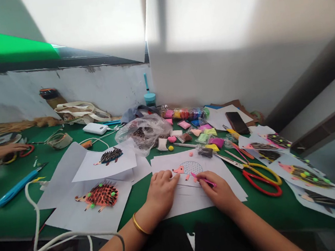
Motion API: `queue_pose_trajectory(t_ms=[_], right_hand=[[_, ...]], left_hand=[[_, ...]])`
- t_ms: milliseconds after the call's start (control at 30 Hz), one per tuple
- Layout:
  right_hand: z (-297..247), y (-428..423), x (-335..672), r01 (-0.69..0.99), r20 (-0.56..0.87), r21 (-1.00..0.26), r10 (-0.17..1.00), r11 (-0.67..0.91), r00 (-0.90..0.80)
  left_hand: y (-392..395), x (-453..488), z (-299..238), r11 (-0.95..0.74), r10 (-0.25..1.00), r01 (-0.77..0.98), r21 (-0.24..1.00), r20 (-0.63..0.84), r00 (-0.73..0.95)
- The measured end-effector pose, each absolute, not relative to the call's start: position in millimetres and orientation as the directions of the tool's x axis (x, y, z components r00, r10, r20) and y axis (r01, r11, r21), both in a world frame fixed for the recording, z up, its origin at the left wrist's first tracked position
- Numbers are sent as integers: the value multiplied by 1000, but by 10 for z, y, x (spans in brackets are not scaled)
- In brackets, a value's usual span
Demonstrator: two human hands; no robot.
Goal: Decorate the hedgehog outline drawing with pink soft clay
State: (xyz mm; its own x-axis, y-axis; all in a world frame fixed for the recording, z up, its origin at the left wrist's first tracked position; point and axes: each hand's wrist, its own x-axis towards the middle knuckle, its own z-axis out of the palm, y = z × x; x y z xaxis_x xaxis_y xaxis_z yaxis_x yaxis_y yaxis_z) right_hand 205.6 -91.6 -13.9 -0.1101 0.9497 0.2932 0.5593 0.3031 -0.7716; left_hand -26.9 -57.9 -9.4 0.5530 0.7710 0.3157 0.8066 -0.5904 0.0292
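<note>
A sheet of white paper [225, 183] lies on a stack before me, with a hedgehog picture [193, 167] on it. Its head and feet are filled in with pink clay, while the body is a blue dotted outline. My left hand [162, 190] rests on the sheet, its index fingertip by the hedgehog's face and nothing visible held in it. Pinched in my right hand [219, 190] is a pink clay modelling tool [207, 180], its tip at the hedgehog's lower body near the feet. A small pink clay ball [190, 154] sits above the drawing.
Large scissors [261, 177] lie right of the paper. Clay packets [206, 133] and a plastic bag [144, 132] are behind. Finished hedgehog pictures [99, 195] flank both sides. A blue craft knife [19, 188] and white cable [35, 213] lie left, near another person's hand [5, 151].
</note>
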Motion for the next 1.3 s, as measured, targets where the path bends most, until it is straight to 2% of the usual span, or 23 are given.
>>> queue_pose_trajectory(t_ms=[300,500,700,1000,1300], right_hand=[[-155,-914,2065,562,291,-770,950,302,-112],[-154,-934,2060,578,312,-755,945,311,-100],[-133,-928,2129,668,374,-666,923,332,-86],[-178,-899,2184,758,345,-590,936,278,-75],[-191,-930,2137,819,388,-486,915,305,-110]], left_hand=[[-620,-267,-93,-655,687,751,-86,346,639],[-627,-258,-83,-672,682,733,-102,300,667],[-608,-232,-84,-673,690,733,-98,273,670],[-649,-228,-110,-644,701,755,-125,300,647],[-819,-304,-72,-672,691,729,-129,243,681]])
